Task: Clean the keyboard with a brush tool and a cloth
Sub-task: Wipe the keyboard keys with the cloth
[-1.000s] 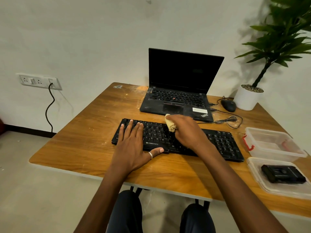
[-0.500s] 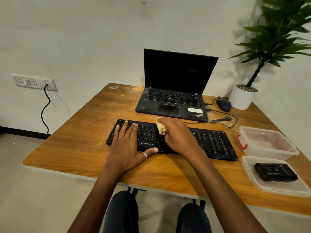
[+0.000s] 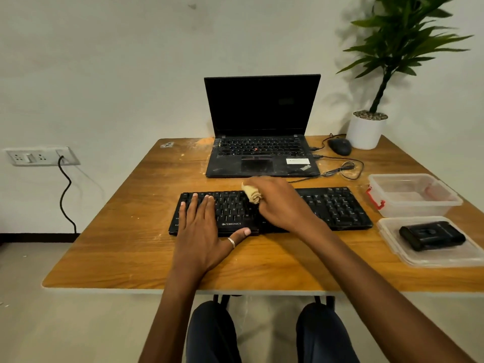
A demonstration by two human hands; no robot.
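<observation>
- The wooden table (image 3: 117, 244) carries everything; pale dust specks show on its far part.
- The black keyboard (image 3: 335, 208) lies across the middle of the table, in front of a laptop (image 3: 262, 153). The wiping looks to be under way at its middle keys. The right half seems not yet reached, and whether brushing is done cannot be told.
- A clear box (image 3: 413, 195) with a red latch stands open just right of the keyboard and seems to hold nothing.
- Its flat lid (image 3: 429, 260) lies nearer, holding a black gadget (image 3: 432, 235), perhaps the brush tool.
- The left hand (image 3: 201, 231) lies flat on the keyboard's left keys, fingers straight and close together, steadying it.
- The right hand (image 3: 282, 205) curls its fingers round the cloth.
- The tan cloth (image 3: 252, 194), bunched, presses on the middle keys.
</observation>
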